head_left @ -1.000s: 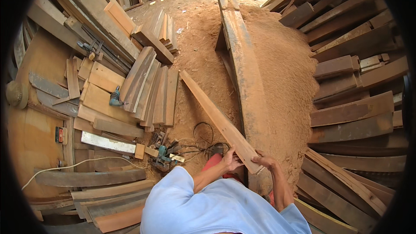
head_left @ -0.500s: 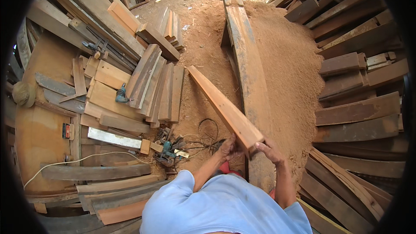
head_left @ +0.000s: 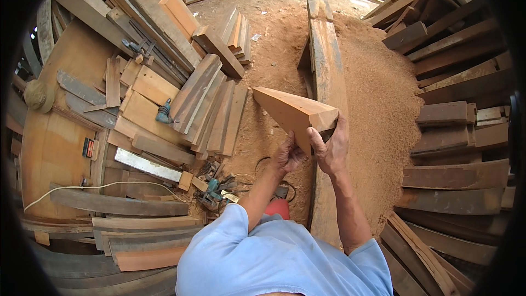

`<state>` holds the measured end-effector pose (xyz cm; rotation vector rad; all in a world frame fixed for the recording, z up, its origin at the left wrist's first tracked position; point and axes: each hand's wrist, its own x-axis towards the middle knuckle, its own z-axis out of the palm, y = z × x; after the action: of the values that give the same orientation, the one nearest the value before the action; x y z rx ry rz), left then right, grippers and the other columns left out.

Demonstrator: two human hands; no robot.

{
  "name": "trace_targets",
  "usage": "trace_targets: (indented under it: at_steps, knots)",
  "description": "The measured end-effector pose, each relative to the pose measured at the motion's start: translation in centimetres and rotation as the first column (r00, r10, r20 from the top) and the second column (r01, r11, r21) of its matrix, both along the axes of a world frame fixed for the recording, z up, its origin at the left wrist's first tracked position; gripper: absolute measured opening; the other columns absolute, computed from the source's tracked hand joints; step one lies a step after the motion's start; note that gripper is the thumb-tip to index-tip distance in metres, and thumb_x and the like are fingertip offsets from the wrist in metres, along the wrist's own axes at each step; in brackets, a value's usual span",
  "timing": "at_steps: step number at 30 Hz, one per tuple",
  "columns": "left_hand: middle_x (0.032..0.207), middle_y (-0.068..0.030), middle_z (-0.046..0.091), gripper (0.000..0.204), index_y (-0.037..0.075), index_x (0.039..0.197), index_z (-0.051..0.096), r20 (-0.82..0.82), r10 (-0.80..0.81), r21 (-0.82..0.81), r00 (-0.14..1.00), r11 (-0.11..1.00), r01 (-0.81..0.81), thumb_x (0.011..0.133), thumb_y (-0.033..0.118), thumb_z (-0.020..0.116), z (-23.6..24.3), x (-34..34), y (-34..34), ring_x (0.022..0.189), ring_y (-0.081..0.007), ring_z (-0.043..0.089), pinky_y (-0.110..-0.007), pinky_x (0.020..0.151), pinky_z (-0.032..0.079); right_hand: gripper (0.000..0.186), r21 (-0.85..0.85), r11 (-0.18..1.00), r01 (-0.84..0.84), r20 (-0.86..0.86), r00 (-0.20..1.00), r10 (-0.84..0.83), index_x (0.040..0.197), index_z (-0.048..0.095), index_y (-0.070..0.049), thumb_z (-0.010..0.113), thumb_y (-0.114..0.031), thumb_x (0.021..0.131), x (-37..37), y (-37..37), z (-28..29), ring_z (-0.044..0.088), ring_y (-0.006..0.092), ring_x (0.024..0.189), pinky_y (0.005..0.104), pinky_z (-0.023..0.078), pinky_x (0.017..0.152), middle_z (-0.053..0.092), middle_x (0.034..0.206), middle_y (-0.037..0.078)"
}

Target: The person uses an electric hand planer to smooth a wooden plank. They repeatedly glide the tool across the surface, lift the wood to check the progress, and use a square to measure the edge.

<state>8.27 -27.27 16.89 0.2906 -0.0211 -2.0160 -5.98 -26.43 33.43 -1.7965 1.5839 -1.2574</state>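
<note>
Wooden plank [head_left: 285, 115] is up in both hands, near end raised and tipped toward the head camera, the far end pointing away and off to the left of the left hand [head_left: 290, 155]. That left hand is partly curled, fingers bent around the plank's lower edge close to the near end; some fingertips are hidden, so can't tell exactly how they sit. Right hand [head_left: 332, 148] is half closed on the near end itself, thumb on the side toward the left hand, fingers up the opposite side.

Below the right hand and stretching out past it is a long dusty beam [head_left: 327, 49], with a heap of sawdust [head_left: 378, 87] to the hand's right. Further right of that hand, lots of stacked timber [head_left: 455, 175].

Over to the left of the left hand, a row of boards [head_left: 211, 98] leans together, and beyond them is a teal drill [head_left: 164, 112]. Lower left of the same hand, a teal power tool [head_left: 212, 191] sits near a pale cord [head_left: 123, 183].
</note>
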Motion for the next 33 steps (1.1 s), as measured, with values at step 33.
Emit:
trace_targets:
  at_steps: [33]
  knots:
    - [0.128, -0.0159, 0.066, 0.059, 0.003, 0.139, 0.055, 0.361, -0.031, 0.301, 0.932, 0.95, -0.085, 0.107, 0.051, 0.044, -8.3, 1.0, 6.4, 0.119, -0.0308, 0.065, -0.047, 0.105, 0.053, 0.072, -0.232, 0.907, -0.35, -0.01, 0.934, 0.358, 0.139, 0.054, 0.003, 0.084, -0.03, 0.083, 2.1, 13.0, 1.8, 0.067, 0.0354, 0.111, 0.0429, 0.055, 0.094, 0.067, 0.131, 0.019]
